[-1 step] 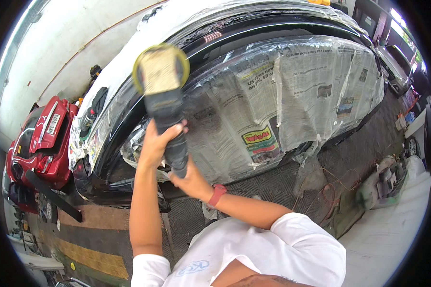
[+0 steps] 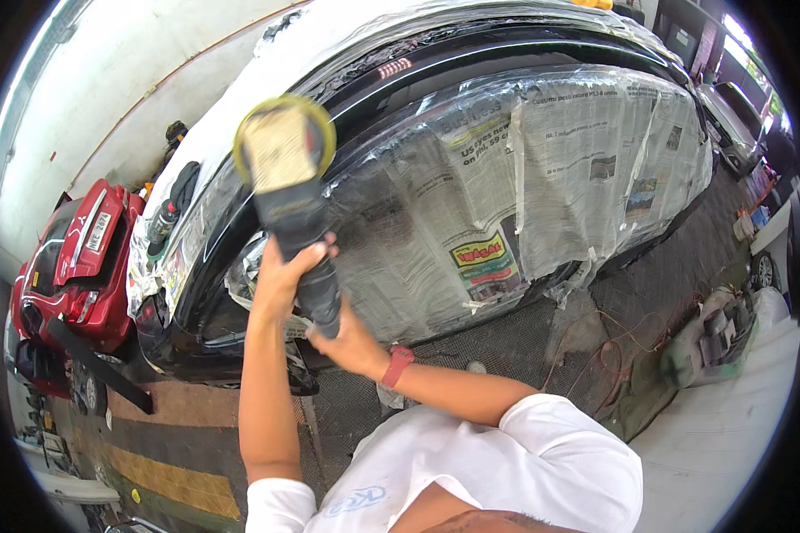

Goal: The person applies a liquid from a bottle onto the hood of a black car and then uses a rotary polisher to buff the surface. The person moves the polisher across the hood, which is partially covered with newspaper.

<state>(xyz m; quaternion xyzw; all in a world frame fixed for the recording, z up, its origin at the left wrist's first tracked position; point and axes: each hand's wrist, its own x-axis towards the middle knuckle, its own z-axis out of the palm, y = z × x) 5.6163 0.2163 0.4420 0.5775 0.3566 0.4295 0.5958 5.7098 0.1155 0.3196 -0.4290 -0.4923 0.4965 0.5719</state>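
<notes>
Both my hands hold a black power polisher (image 2: 291, 211), its head covered in beige tape and a round yellow pad (image 2: 329, 133) showing around it. My left hand (image 2: 280, 282) wraps the middle of the polisher's body. My right hand (image 2: 351, 342), with a red band at the wrist, grips its rear end. The pad is over the shiny black roof edge (image 2: 436, 75) of a car; whether it presses on the paint is hidden beneath the head. Taped newspaper and clear film (image 2: 560, 169) cover the car's side, right of the polisher.
A dark bottle (image 2: 163, 222) lies on the covered part of the car at left. Red car body parts (image 2: 84, 249) stand farther left, beside a slanting black bar (image 2: 98, 366). An orange hose or cord (image 2: 609, 346) lies on the floor at right, near a bagged heap (image 2: 729, 342).
The polisher's head has shifted a little left and down, nearer to me. Both hands keep their hold and move with it.
</notes>
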